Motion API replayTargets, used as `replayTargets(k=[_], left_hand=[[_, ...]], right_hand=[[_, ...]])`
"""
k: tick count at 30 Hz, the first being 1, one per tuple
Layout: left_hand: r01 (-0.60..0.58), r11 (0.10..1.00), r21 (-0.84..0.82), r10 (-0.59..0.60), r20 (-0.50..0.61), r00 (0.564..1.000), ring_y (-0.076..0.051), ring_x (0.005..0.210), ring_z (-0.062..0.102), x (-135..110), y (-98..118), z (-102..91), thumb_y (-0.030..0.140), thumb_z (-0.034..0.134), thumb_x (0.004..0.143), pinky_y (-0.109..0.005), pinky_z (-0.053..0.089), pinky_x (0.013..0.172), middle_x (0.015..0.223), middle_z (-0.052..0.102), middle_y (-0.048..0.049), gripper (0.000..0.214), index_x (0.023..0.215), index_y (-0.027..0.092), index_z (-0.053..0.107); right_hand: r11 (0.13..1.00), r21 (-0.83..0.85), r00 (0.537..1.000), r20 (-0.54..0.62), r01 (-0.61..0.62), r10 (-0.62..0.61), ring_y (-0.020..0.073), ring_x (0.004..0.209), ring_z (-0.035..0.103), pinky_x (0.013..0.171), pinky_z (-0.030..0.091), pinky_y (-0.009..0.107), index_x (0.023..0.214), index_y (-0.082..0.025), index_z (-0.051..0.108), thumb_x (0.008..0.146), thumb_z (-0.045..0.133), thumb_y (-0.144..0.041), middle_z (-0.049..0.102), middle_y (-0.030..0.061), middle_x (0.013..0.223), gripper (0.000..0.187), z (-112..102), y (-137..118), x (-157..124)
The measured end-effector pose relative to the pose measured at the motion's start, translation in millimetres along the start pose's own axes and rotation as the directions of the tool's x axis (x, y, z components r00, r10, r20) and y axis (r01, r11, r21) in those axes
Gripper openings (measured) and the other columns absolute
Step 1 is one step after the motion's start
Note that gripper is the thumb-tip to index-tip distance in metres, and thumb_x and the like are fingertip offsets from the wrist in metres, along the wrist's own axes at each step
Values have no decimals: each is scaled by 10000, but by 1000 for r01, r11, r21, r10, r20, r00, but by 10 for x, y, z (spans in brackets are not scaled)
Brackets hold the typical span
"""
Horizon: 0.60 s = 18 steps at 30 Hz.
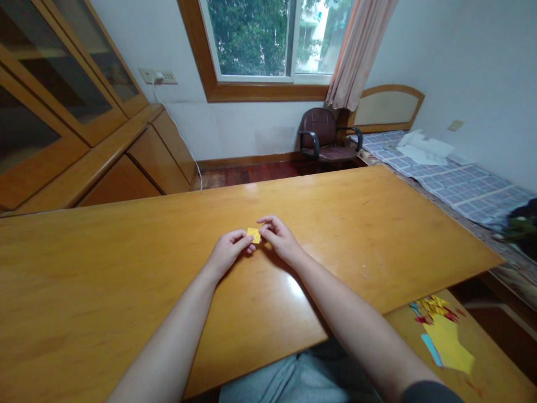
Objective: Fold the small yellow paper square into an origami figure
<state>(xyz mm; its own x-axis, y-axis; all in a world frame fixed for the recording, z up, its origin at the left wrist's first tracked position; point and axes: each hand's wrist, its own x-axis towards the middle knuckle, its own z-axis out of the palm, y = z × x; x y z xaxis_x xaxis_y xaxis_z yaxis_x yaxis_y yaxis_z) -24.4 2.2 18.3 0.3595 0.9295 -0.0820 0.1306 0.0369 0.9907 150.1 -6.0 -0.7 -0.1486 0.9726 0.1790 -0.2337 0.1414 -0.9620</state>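
Observation:
A small piece of yellow paper (253, 233) is held just above the middle of the wooden table (126, 268). My left hand (230, 252) pinches its left and lower side between thumb and fingers. On the right edge of the paper, my right hand (280, 239) has its thumb against it, with the index finger raised and curved above. The paper looks folded, though the creases are too small to make out. Part of it is hidden behind my fingertips.
Lower right, a lower wooden surface (495, 366) bears yellow paper sheets (448, 341), a blue strip (432, 350) and coloured scraps (434, 307). Beyond the table stand a brown armchair (321, 131), a bed (465, 179) and a cabinet (138, 157).

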Motion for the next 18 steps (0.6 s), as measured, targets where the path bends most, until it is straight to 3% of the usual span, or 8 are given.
replayTargets(k=[6,18], left_hand=[[-7,1000,11,8,-38,999,-147,593,589,10,-17,-5,450,688,736,-261,464,620,645,676,-44,311,698,142,674],[-2,999,45,3,-8,1000,-154,591,595,-6,12,1,439,666,746,-263,475,612,644,678,-49,301,728,140,694]], right_hand=[[999,-24,999,35,-28,29,106,666,530,634,402,238,1080,-225,541,761,714,-310,546,-40,756,372,15,25,13],[1000,-6,1000,-11,-8,8,105,619,531,633,415,244,1048,-220,516,814,640,-326,545,-69,657,285,8,-30,-1]])
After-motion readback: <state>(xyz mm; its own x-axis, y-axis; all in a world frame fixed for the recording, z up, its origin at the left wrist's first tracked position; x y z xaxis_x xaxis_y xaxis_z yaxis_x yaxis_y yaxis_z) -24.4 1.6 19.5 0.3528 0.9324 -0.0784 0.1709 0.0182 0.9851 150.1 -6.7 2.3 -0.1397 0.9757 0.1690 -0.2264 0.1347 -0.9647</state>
